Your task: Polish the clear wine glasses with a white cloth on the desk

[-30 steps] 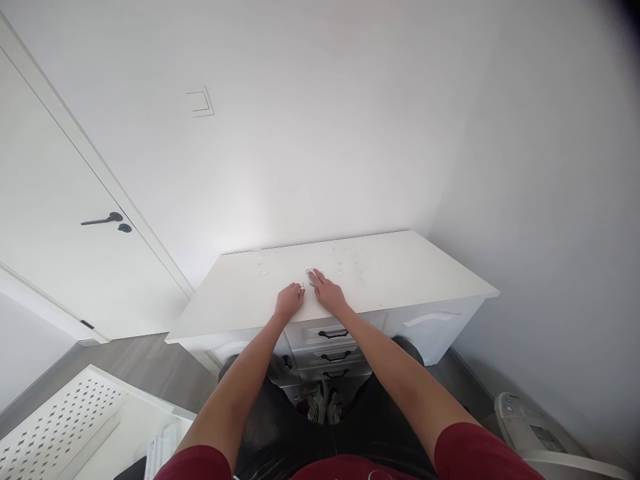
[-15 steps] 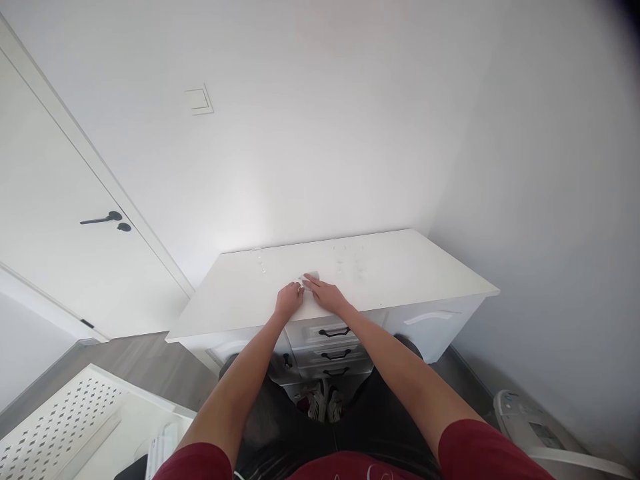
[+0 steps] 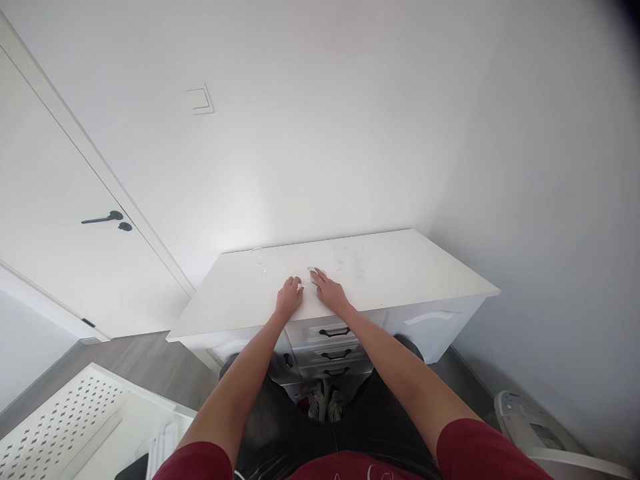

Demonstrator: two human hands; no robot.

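Observation:
Over the white cabinet top my two hands work close together, a small gap between them. My left hand has its fingers curled at a small clear piece, too small to name. In my right hand is a crumpled white wipe, held under and between the fingers, against or just over the surface. Small clear pieces lie to the left, and more faint clear pieces lie to the right behind my right hand.
Black-handled drawers are below the top's front edge. A white door with a black handle stands left. A lattice-sided white unit is at lower left, a white appliance at lower right. The wall rises behind.
My right hand has moved slightly right, away from my left, carrying the white wipe. The left hand's fingers have lifted a little, and the clear piece shows more.

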